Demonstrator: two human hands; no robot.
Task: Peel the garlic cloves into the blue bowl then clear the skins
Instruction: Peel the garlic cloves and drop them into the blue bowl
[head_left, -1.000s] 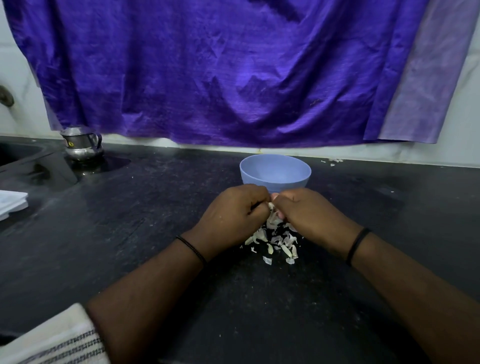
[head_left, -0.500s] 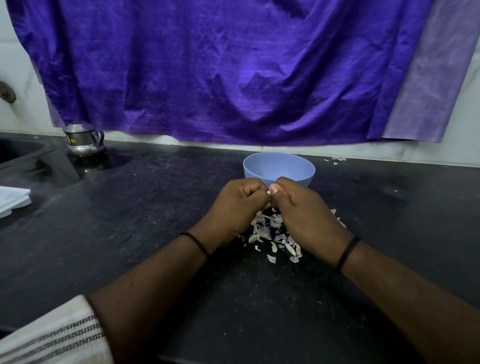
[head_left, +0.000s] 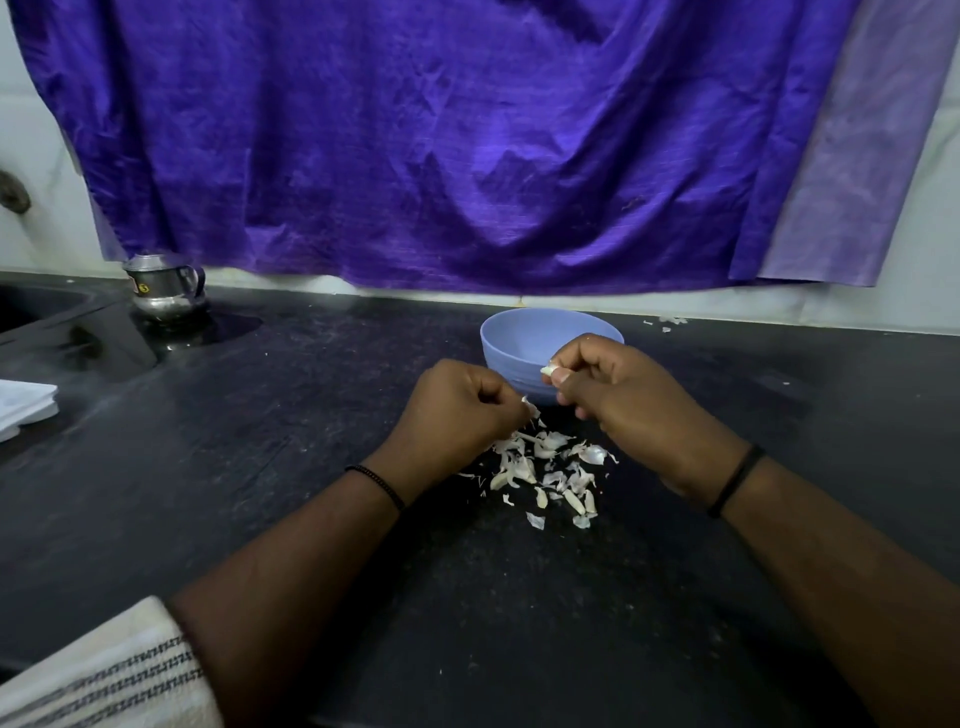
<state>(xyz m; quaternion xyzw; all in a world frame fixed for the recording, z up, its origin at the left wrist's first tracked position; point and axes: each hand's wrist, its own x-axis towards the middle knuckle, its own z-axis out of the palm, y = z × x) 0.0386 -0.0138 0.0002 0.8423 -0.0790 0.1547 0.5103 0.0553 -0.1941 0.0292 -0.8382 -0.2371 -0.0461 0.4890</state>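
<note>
hands (head_left: 457, 410) now apart, clove (head_left: 548, 370) in right hand (head_left: 623, 395)

Garlic clove (head_left: 549, 370) pinched in right hand (head_left: 631, 395), skin scrap (head_left: 529, 406) in left hand (head_left: 462, 413).

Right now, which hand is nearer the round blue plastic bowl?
Right. The right hand overlaps the round blue plastic bowl at its near right rim; the left hand sits lower, just left of it.

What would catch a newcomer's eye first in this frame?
The big purple cloth hanging across the back wall dominates. Below it, on the dark counter, both hands work in front of the blue bowl: the right hand pinches a garlic clove, above a scatter of pale skins.
</note>
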